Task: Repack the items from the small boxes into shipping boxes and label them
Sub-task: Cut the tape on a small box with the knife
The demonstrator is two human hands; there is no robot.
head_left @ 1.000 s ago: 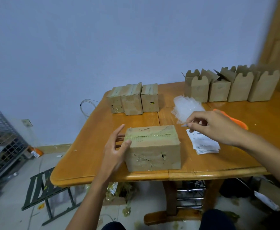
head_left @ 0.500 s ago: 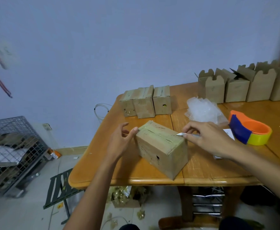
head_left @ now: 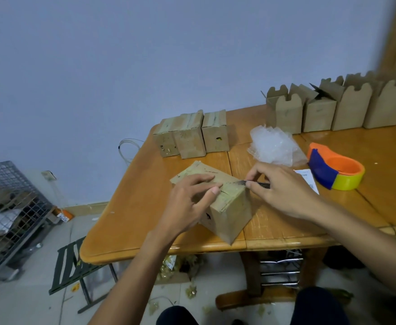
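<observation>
Just changed: taped box (head_left: pixel 229 207) swung corner-on near the bench (head_left: pixel 133 219) front edge; left hand (head_left: pixel 190 202) went from its side to its top.
Left fingers: flat, pressing the lid, gripping nothing.
Right hand (head_left: pixel 279 191): fingers pinch a thin flat strip (head_left: pixel 255 183), tip at the box's top edge; blade or label, can't tell.
Task read: work on this box's top is starting; label stack (head_left: pixel 307 179) sits just behind the right hand.

A scuffed, taped cardboard box (head_left: pixel 229 207) sits skewed at the wooden table's (head_left: pixel 126 221) front edge; three sealed boxes (head_left: pixel 191 137) stand far left, four open-flapped boxes (head_left: pixel 351 109) along its back.
</observation>
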